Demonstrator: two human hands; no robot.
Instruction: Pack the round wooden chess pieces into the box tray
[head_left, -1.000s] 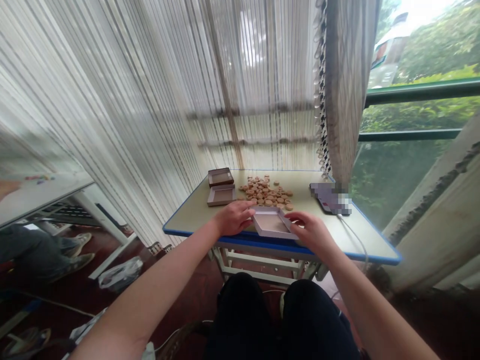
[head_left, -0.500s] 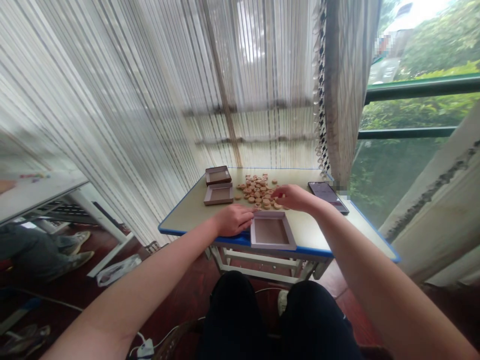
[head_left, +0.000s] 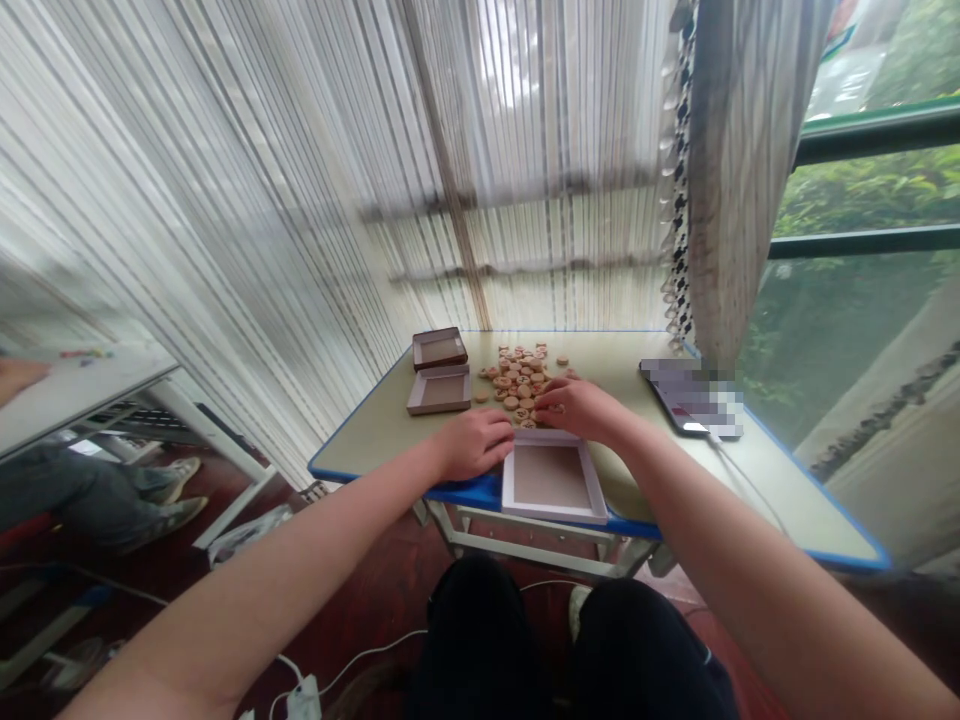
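Round wooden chess pieces (head_left: 517, 378) lie in a loose pile in the middle of the small table, some with marks on their faces. Before them, at the near edge, sits a shallow open box tray (head_left: 553, 475) with pale walls and a brown floor. My left hand (head_left: 478, 443) rests at this tray's left wall, fingers stretched out flat and holding nothing I can see. Over the right front of the pile is my right hand (head_left: 577, 407), its fingers apart and bent down against the pieces. Its fingertips partly cover several pieces.
Two more shallow boxes stand at the table's left: a pale one (head_left: 440, 390) and a dark-rimmed one (head_left: 439, 347) behind it. A phone (head_left: 679, 395) with a white cable lies at the right. String curtains hang behind. Another person's hand (head_left: 21, 378) rests on a table at far left.
My right hand has come down and closer to the front right of the pile, with its fingers opened out over the pieces. The left hand stays by the tray. The view has shifted slightly.
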